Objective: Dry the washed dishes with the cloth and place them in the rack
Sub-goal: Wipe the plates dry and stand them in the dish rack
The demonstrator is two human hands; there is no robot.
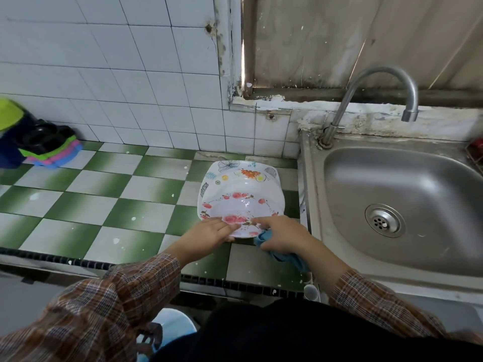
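I see a white-tiled wall [104, 74] above a green-checked counter [104, 205], with a steel sink [392, 178] at its right. Stacked flowered plates [243, 194] sit on the counter beside the sink. The left hand [209, 231] lays its fingers flat and together on their near rim, and the right hand [282, 233] bunches the blue cloth [287, 257].

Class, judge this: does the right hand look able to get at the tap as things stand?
Probably yes: only open sink lies between right hand and tap, though it grips a cloth.
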